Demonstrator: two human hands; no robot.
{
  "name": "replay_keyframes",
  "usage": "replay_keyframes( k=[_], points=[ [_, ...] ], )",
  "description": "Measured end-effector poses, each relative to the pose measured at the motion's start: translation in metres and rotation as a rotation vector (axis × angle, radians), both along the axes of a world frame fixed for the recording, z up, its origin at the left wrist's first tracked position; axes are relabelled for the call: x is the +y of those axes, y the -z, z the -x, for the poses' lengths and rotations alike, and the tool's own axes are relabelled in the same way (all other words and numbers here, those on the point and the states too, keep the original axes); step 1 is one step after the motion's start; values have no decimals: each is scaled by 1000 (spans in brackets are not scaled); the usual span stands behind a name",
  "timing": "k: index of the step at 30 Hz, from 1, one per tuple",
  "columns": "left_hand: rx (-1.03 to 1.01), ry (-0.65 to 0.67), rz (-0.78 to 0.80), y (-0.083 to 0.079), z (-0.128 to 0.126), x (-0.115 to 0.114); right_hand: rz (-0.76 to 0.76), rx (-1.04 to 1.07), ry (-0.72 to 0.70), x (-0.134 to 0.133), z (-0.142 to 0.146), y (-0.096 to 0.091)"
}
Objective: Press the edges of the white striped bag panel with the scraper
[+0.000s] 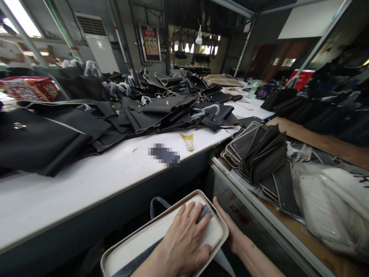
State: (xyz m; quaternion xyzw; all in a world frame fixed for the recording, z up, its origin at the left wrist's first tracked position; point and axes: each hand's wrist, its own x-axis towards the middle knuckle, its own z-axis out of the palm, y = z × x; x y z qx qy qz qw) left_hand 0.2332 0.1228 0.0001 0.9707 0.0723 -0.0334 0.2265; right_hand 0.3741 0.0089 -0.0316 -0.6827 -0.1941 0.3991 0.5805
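A flat cream panel (138, 246) with rounded corners and a raised rim sits low in front of me, below the table's edge. My left hand (181, 240) lies flat on top of it with fingers stretched out, over a dark grey strip (205, 212) that runs across the panel. My right hand (230, 231) holds the panel's right edge. Its thumb lies along the rim and its fingers are hidden underneath.
A long white table (86, 181) carries heaps of black leather pieces (150, 107), a small yellow tool (188, 141) and a dark flat item (164, 154). At right, a wooden bench (323, 140) holds a fanned stack of dark panels (259, 154) and plastic-wrapped pale panels (331, 204). A red box (29, 87) stands far left.
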Motion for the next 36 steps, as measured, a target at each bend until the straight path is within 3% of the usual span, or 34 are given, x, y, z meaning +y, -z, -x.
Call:
replay_keyframes(
  k=[2, 4, 6, 11, 14, 20, 24, 30, 36],
  points=[
    [1, 10, -10, -1, 0, -1, 16, 205, -64, -11, 1, 3],
    [-1, 12, -18, -2, 0, -1, 16, 204, -102, -21, 1, 5],
    [-7, 14, -19, 0, 1, -1, 41, 9, -118, -25, -1, 6],
    [-39, 19, -20, 5, 0, 0, 276, -399, -139, -17, -9, 3],
    [-66, 9, -35, 4, -2, 0, 338, -557, -160, -12, -14, -2],
    [-77, 20, -48, -12, -5, 3, 264, -679, -269, -13, -22, -8],
    [-75, 22, -71, -19, -6, 4, 224, -653, -309, -16, -21, -7],
    [-73, 47, -98, -19, -8, 4, 249, -568, -323, -13, -21, -17],
    [-78, 62, -163, -14, -10, 5, 256, -796, -358, -13, -15, -25]
  ],
)
